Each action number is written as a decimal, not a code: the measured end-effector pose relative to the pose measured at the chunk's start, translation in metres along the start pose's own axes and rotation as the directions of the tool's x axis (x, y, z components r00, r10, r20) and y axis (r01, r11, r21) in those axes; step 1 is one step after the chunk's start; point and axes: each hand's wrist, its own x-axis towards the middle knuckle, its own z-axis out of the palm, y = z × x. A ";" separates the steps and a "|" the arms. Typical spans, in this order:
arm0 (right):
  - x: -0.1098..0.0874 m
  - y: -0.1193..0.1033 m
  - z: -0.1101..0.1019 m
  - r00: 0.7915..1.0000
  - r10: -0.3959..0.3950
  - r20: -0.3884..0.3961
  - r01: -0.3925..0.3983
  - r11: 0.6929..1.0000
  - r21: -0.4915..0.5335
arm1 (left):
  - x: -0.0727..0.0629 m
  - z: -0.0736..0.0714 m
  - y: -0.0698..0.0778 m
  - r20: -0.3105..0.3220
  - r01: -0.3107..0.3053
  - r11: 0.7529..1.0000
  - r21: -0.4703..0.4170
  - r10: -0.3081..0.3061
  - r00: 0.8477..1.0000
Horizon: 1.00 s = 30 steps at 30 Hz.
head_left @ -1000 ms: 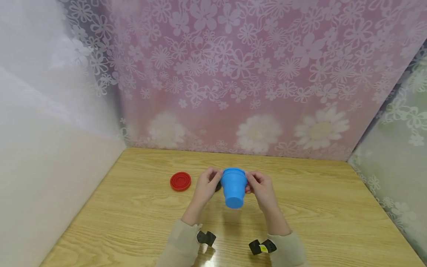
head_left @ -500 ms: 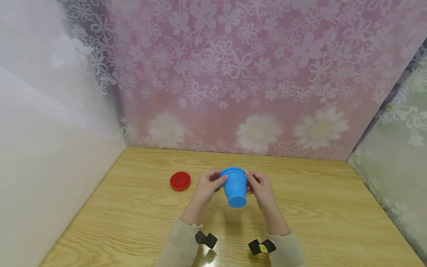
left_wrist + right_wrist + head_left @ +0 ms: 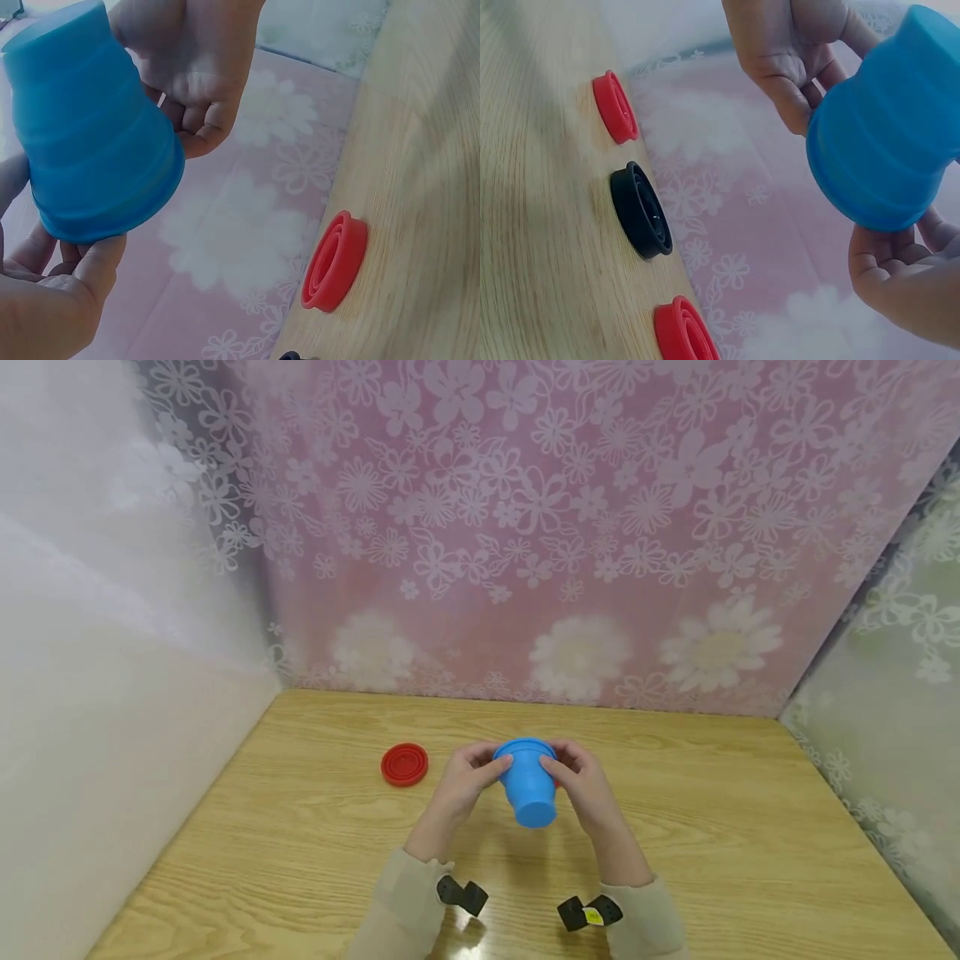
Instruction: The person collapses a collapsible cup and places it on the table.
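A blue collapsible silicone cup [image 3: 529,783] is held up off the table, stretched to its full stepped height. Its narrow base points toward the person and down, the wide rim away. My left hand [image 3: 462,781] grips the rim on the left, thumb on the front wall and fingers behind. On the other side my right hand [image 3: 588,785] holds the rim in much the same way. The left wrist view shows the fingers of the left hand [image 3: 56,300] under the cup's rim. The cup's inside is hidden in every view.
A flattened red cup [image 3: 405,765] lies on the wooden table [image 3: 315,827] to the left. In the right wrist view a flattened black cup [image 3: 641,210] lies between two red ones, the nearer red cup [image 3: 684,330] cut by the frame. Flowered curtains stand behind the table.
The cup's base has swung slightly to the right. First my left thumb, then my right thumb, has moved from the rim's side onto the front wall.
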 end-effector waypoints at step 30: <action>-0.004 0.001 0.009 0.994 -0.038 -0.098 0.014 0.972 -0.233 | -0.011 0.003 0.014 -0.026 -0.114 0.948 0.297 0.127 0.992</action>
